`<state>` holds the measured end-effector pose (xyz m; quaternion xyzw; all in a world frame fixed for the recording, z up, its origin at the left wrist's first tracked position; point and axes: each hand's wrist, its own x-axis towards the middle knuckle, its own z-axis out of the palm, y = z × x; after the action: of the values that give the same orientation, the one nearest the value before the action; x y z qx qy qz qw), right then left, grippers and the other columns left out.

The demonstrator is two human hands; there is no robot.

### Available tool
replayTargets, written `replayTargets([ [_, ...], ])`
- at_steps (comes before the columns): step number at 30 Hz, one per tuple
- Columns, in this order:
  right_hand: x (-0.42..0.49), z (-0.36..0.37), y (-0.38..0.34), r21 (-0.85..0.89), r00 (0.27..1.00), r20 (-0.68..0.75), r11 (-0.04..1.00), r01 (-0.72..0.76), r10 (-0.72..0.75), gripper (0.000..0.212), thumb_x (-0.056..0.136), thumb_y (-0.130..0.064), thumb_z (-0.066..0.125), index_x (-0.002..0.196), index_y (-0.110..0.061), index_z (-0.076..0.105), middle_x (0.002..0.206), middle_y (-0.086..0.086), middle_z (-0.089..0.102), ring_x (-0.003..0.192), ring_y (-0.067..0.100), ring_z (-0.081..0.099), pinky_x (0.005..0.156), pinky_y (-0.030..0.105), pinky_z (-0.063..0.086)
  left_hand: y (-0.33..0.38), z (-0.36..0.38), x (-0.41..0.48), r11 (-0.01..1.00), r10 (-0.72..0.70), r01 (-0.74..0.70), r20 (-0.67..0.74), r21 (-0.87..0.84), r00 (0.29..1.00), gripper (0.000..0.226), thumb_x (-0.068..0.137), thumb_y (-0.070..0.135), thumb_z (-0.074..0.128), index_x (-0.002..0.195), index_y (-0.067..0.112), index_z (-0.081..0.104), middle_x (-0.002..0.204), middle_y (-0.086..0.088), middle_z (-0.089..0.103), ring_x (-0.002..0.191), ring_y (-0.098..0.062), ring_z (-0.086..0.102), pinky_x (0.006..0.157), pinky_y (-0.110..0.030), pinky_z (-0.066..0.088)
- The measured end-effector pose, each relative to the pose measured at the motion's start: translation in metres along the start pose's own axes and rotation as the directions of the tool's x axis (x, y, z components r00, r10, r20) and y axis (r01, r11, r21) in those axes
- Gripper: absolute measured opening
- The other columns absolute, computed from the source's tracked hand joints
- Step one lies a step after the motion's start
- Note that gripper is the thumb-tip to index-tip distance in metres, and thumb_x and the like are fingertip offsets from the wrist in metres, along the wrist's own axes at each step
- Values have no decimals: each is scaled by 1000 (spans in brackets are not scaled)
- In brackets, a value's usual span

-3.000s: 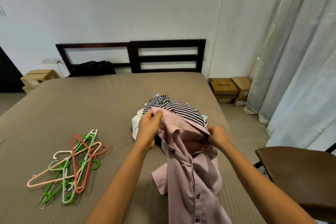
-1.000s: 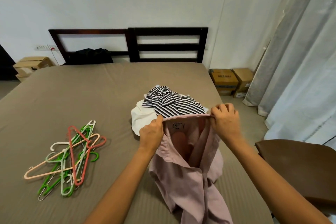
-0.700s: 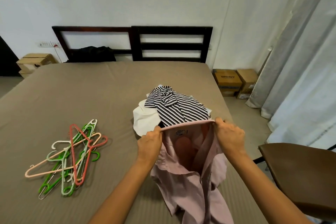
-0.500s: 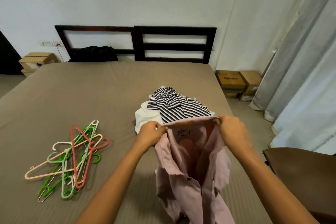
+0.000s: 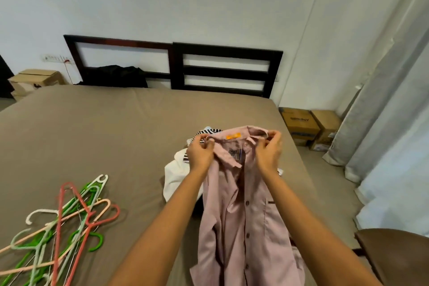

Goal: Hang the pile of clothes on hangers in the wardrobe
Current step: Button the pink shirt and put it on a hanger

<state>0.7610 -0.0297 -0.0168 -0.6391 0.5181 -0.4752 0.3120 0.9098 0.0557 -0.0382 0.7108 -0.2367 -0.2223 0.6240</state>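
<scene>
I hold a pink button-up shirt [image 5: 241,216] up over the bed by its collar. My left hand [image 5: 200,154] pinches the collar's left end and my right hand [image 5: 269,153] pinches its right end. The shirt hangs down toward me, front open at the top, label showing inside the collar. Behind it lies the pile of clothes [image 5: 176,174], with a white garment and a bit of a striped one showing; the rest is hidden by the shirt. A heap of plastic hangers [image 5: 62,227], green, pink, red and white, lies on the bed at the lower left.
The brown bed [image 5: 104,137] fills the middle, with a dark headboard [image 5: 222,69] and a black garment [image 5: 116,76] at its far end. Cardboard boxes [image 5: 306,125] sit on the floor at the right, near pale curtains [image 5: 390,104]. A brown chair [image 5: 399,255] stands at the lower right.
Both hands have lifted the pink shirt higher and turned it, so the collar now covers most of the striped garment. The view has tilted upward a little.
</scene>
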Motion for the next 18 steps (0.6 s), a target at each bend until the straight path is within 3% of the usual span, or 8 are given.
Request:
replayTargets([
  [1, 0, 15, 15, -105, 987, 157, 993, 46, -29, 41, 89, -9, 53, 127, 2, 41, 126, 27, 45, 113, 37, 47, 95, 33, 36, -6, 8, 3, 1000, 9, -9, 137, 0, 991, 25, 90, 13, 57, 114, 17, 54, 106, -7, 64, 99, -24, 63, 89, -37, 49],
  [3, -3, 42, 56, -392, 862, 502, 906, 158, 67, 73, 88, -27, 54, 146, -2, 18, 149, 30, 15, 139, 42, 16, 110, 40, 19, -28, 18, 4, 997, -46, 15, 416, 78, 908, 54, 94, 16, 54, 141, 10, 30, 129, -5, 52, 122, -19, 50, 104, -32, 39],
  [5, -13, 56, 93, -586, 678, 685, 755, 295, 266, 85, 88, -39, 54, 151, -15, 2, 156, 21, -2, 143, 41, -5, 116, 51, 9, -55, 15, -1, 948, -161, -7, 499, 318, 851, 73, 90, 33, 59, 147, 11, 20, 141, -6, 43, 132, -21, 41, 108, -33, 36],
  [7, -27, 59, 115, -621, 534, 751, 688, 375, 388, 85, 88, -39, 56, 151, -20, 1, 157, 18, -4, 143, 41, -6, 116, 52, 10, -84, 3, -5, 882, -217, -46, 492, 468, 843, 69, 88, 33, 61, 144, 8, 29, 142, -9, 43, 132, -25, 41, 104, -29, 36],
  [8, -35, 59, 121, -634, 517, 752, 666, 394, 409, 85, 88, -39, 57, 151, -20, 2, 156, 19, -4, 143, 43, -5, 115, 51, 12, -99, -6, -6, 859, -250, -32, 474, 511, 845, 64, 89, 30, 60, 142, 7, 33, 142, -10, 43, 130, -25, 42, 100, -27, 35],
  [13, -82, 70, 103, -606, 693, 700, 657, 448, 173, 85, 88, -30, 57, 150, -7, 3, 155, 23, -3, 143, 42, -1, 116, 47, 11, -148, -71, -9, 764, -340, 68, 310, 642, 888, 52, 90, 26, 60, 134, 4, 43, 136, -14, 50, 124, -28, 47, 92, -26, 37],
  [16, -120, 91, 86, -533, 675, 738, 622, 573, 10, 83, 90, -27, 51, 149, -4, -2, 155, 23, -7, 144, 40, -3, 117, 46, 4, -172, -124, -9, 665, -373, 126, 181, 736, 910, 50, 90, 23, 60, 132, 1, 45, 135, -20, 50, 123, -31, 49, 97, -32, 37],
  [18, -146, 112, 79, -414, 587, 808, 665, 622, -47, 82, 89, -22, 51, 149, -2, -2, 155, 23, -9, 145, 36, -6, 117, 40, -4, -192, -164, -12, 550, -388, 168, 72, 818, 919, 51, 89, 22, 59, 132, 1, 43, 135, -22, 49, 124, -33, 47, 100, -35, 38],
])
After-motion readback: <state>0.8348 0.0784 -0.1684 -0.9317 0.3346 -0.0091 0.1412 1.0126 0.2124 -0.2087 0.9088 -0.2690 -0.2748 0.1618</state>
